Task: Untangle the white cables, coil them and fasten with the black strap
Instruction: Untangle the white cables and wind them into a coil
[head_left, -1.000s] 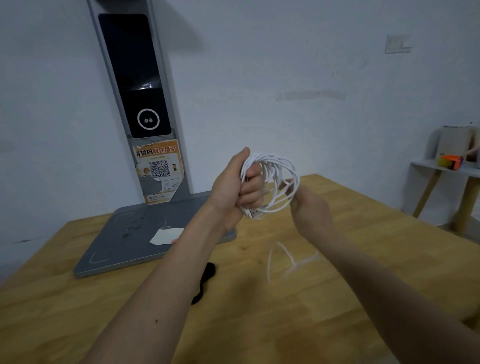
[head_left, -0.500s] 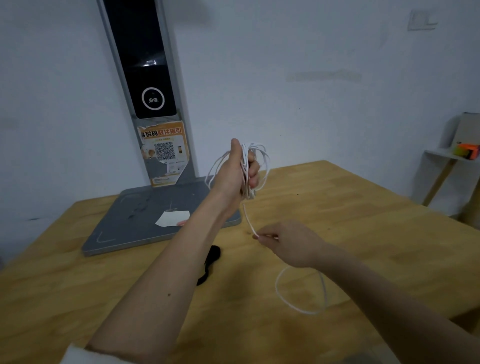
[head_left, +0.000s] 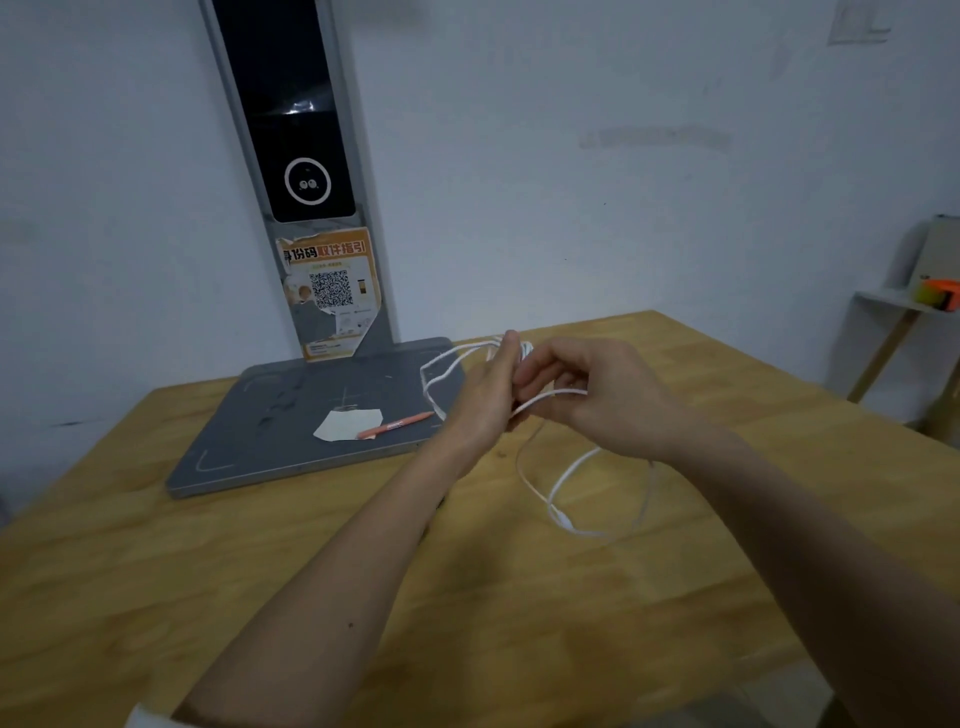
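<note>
My left hand (head_left: 485, 400) grips a bundle of white cable coils (head_left: 441, 371) above the wooden table (head_left: 260, 571), loops sticking out to its left. My right hand (head_left: 597, 397) is right beside it and pinches a strand of the same cable. From the hands a loose tail of white cable (head_left: 582, 499) hangs down and curls on the table. The black strap is almost wholly hidden behind my left forearm; only a dark sliver (head_left: 435, 512) shows at the arm's edge.
A grey stand base (head_left: 291, 431) with a tall post and a QR poster (head_left: 332, 291) sits at the back left of the table. A white paper scrap (head_left: 348, 423) and an orange pen (head_left: 395, 425) lie on it. A small side shelf (head_left: 904, 304) stands far right.
My right hand has risen from the table to meet my left hand, bringing cable up with it. The left hand has dropped lower. The loose tail on the table is shorter.
</note>
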